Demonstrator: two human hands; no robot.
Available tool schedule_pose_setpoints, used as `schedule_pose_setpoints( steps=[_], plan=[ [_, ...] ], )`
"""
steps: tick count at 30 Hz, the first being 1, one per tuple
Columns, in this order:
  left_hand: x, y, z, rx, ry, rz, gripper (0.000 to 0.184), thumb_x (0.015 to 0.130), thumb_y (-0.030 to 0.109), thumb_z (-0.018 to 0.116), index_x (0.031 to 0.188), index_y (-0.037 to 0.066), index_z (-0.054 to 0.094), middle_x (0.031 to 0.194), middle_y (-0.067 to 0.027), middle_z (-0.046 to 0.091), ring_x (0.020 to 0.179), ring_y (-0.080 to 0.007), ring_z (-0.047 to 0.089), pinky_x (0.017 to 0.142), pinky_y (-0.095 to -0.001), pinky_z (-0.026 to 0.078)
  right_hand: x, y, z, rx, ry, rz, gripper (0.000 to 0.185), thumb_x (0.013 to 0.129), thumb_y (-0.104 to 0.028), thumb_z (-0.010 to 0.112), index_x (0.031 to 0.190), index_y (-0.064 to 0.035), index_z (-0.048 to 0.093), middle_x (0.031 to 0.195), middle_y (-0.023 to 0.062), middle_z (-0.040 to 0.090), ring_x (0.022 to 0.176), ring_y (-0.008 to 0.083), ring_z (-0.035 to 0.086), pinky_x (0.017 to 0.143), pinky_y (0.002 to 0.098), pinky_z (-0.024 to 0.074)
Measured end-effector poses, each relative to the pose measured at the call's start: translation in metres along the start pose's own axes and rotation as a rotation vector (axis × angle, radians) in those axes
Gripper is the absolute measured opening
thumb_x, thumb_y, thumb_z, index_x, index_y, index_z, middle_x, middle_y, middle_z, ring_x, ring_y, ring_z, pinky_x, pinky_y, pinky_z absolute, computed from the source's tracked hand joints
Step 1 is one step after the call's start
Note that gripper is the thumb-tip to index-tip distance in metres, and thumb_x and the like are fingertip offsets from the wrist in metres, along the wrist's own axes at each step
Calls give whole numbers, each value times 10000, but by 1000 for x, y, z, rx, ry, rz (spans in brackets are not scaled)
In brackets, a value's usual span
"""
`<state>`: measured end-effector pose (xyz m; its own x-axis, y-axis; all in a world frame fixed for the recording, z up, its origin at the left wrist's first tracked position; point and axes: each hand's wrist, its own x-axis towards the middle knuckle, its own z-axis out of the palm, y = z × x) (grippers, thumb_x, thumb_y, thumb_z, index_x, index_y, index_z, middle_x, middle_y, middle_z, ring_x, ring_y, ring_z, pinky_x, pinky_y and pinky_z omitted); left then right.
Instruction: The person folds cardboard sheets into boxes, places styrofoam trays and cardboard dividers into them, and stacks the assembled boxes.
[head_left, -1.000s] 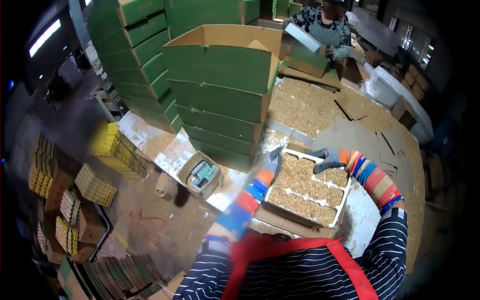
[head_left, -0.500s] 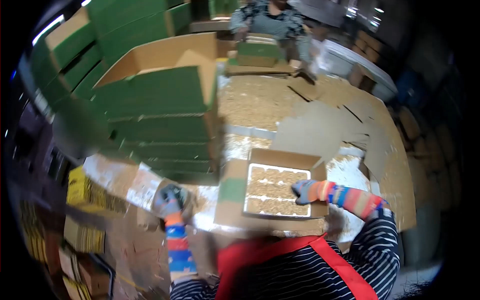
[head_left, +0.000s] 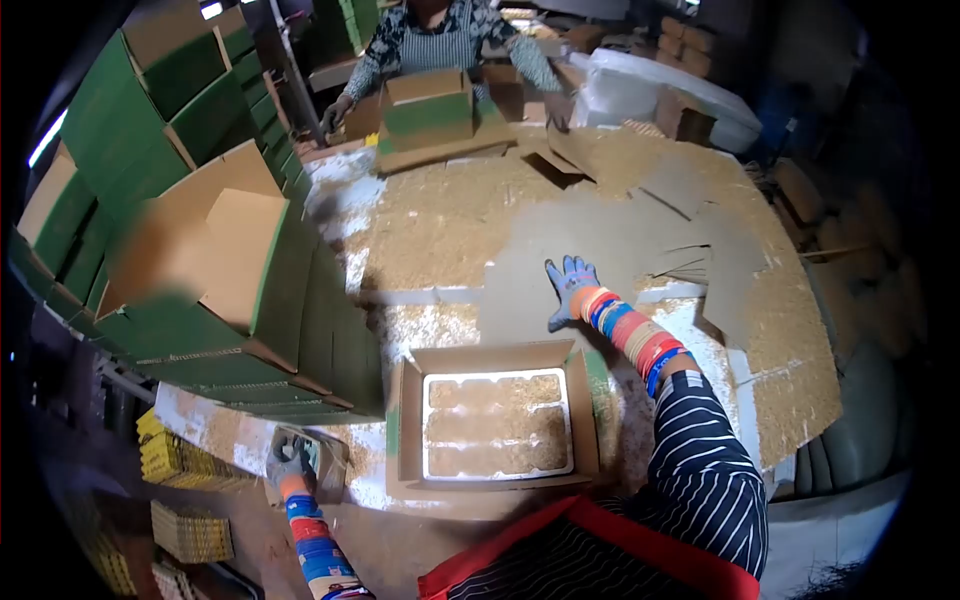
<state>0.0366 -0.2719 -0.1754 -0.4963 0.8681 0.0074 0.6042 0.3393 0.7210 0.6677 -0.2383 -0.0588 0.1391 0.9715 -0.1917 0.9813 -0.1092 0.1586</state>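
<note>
My right hand (head_left: 572,290), in a grey-blue glove, lies with fingers spread on a grey cardboard sheet (head_left: 530,235) beyond the open box. In front of me stands a cardboard box (head_left: 582,420), flaps folded out. Inside it a white-rimmed tray (head_left: 427,430) shows rows covered with sawdust-like brown bits. At the table's near left edge, my left hand (head_left: 288,458), also gloved, is at a small open carton (head_left: 332,465). Its fingers look curled, and what they hold, if anything, is hidden.
Tall stacked green boxes (head_left: 220,345) stand on the left, an open one (head_left: 240,250) on top. Across the sawdust-strewn table (head_left: 440,225), a co-worker (head_left: 430,45) stands behind a green box (head_left: 430,118). Yellow-edged cardboard bundles (head_left: 180,455) lie low on the left.
My right hand has left the tray and moved forward onto the grey sheet, fingers spread. The view has shifted, and my left hand stays near the small carton. The co-worker's arms are now spread apart.
</note>
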Motion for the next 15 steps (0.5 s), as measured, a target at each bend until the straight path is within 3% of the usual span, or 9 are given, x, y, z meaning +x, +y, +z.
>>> schedule_pose_setpoints(
  steps=[1,3,6,8,9,11,12,13,15],
  plan=[
    [-39,66,-27,-33,-52,113,335,763,304,665,943,22,646,838,-163,652,752,-297,615,726,-355,476,6,-5,30,-100,80,-4,1118,514,-514,744,1402,-141,177,1310,233,336,1224,395,314,963,548,273],
    [-25,40,-31,386,118,156,287,820,254,592,979,22,645,812,-143,654,760,-299,610,746,-355,471,11,2,43,8,100,-16,1146,501,-457,778,1407,-136,154,1261,183,405,1181,358,382,921,530,343],
    [-58,82,-56,140,157,436,292,867,180,474,1052,8,620,972,-156,619,862,-299,588,784,-348,458,8,48,6,132,40,175,1097,492,-464,768,1369,-76,234,1136,179,510,1056,337,506,860,392,437],
    [-97,149,-63,-149,161,620,318,867,201,458,1087,25,606,1032,-150,593,937,-289,564,829,-352,436,2,89,0,198,177,389,975,526,-451,747,1335,-105,328,1121,177,540,1020,333,532,861,397,439],
    [-126,190,-59,-323,139,688,324,866,214,455,1089,33,605,1034,-148,590,958,-288,556,844,-354,429,4,102,-4,244,186,325,906,554,-446,731,1315,-121,363,1124,171,547,1018,330,535,862,395,438],
    [-168,221,-38,-578,-204,715,374,870,263,495,1163,38,552,1115,-148,562,1068,-274,508,936,-357,373,-1,119,-10,325,186,197,771,608,-436,699,1274,-152,434,1129,159,559,1016,323,540,865,393,437],
    [-185,255,-25,-315,-303,974,390,841,291,516,1144,50,564,1110,-169,556,1032,-306,516,908,-379,392,-13,106,-27,303,306,163,555,723,-388,619,1227,-194,492,1142,148,560,1027,324,532,866,394,433],
    [-198,281,-15,-35,-397,1222,406,812,319,537,1125,62,575,1105,-189,549,996,-337,524,879,-401,411,-27,91,-44,355,422,76,515,763,-363,580,1240,-200,478,1135,148,560,1017,331,533,855,398,436],
    [-208,277,11,218,-451,1361,477,765,330,600,1164,75,544,1122,-191,536,992,-353,513,881,-424,407,-80,35,-104,470,554,-15,458,824,-277,529,1271,-218,447,1086,174,565,958,352,545,817,413,446]
  ],
)
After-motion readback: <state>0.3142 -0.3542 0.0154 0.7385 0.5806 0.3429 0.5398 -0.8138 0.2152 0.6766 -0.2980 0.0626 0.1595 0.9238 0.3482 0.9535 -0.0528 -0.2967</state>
